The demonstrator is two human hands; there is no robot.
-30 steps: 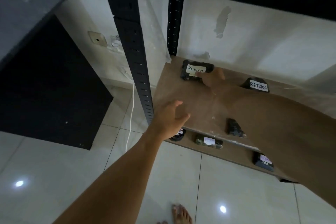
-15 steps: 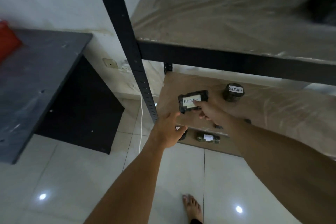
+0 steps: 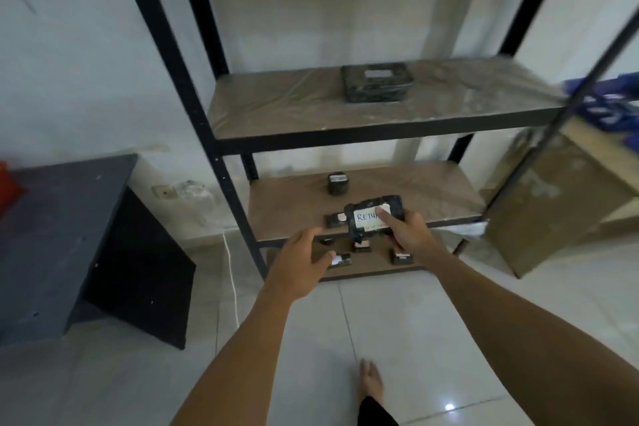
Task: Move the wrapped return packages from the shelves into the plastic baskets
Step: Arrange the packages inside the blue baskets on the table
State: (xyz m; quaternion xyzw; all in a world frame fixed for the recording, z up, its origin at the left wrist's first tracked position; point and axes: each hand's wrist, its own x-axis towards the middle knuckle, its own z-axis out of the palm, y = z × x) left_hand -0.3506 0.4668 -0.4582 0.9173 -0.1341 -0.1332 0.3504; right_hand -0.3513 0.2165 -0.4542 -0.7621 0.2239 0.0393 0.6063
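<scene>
My right hand (image 3: 409, 233) grips a black wrapped package (image 3: 366, 218) with a white RETURN label, held in the air in front of the lower shelf (image 3: 415, 194). My left hand (image 3: 299, 266) hovers just left of it, fingers loosely spread and holding nothing. A round wrapped package (image 3: 337, 183) stands on that lower shelf, and a small one (image 3: 335, 220) lies near its front edge. A large flat wrapped package (image 3: 377, 82) lies on the middle shelf (image 3: 276, 107). Several small labelled packages (image 3: 401, 257) lie on the bottom shelf. No basket is in view.
The black metal rack post (image 3: 193, 107) stands at left. A dark grey table (image 3: 58, 218) with something red on it sits at far left. A cardboard box (image 3: 560, 204) leans at right, with blue items (image 3: 608, 104) above. A white cable (image 3: 230, 273) hangs by the wall. My foot (image 3: 371, 382) is on the tiled floor.
My right hand has lifted the RETURN package off the lower shelf and pulled it towards me. The view has backed away and risen, so that the middle shelf shows. My left hand stays alongside.
</scene>
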